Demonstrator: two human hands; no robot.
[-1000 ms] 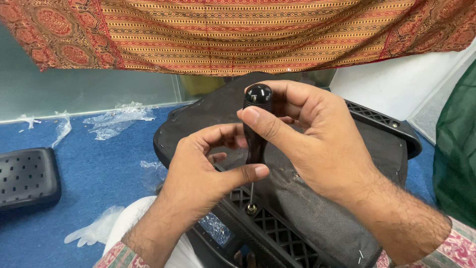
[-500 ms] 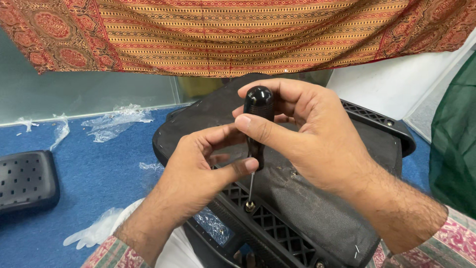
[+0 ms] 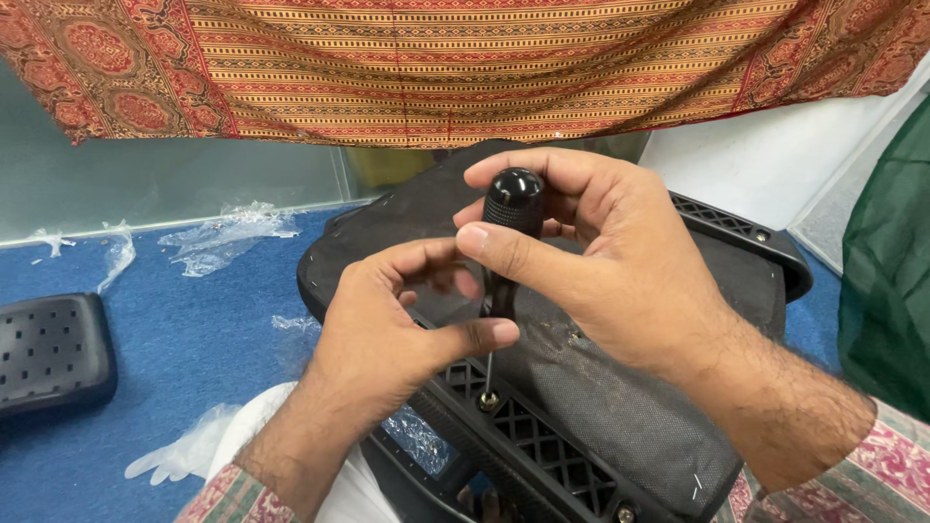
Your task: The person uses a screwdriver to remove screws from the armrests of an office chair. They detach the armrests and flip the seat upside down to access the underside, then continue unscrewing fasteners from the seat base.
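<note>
Black and glossy, the screwdriver (image 3: 504, 242) stands upright over the chair seat (image 3: 620, 426), its tip set in a screw (image 3: 489, 399) on the plastic lattice frame (image 3: 542, 455). The right hand (image 3: 620, 281) pinches the handle's top between thumb and fingers, seemingly to turn it. The left hand (image 3: 387, 339) curls around the lower handle, apparently steadying the shaft. A clear glove (image 3: 184, 450) lies on blue carpet (image 3: 194, 339).

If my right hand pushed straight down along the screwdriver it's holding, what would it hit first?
Most likely the left hand, wrapped around the lower part of the screwdriver just beneath the right hand. Below that, the tip sits on a screw in the black lattice frame.
</note>
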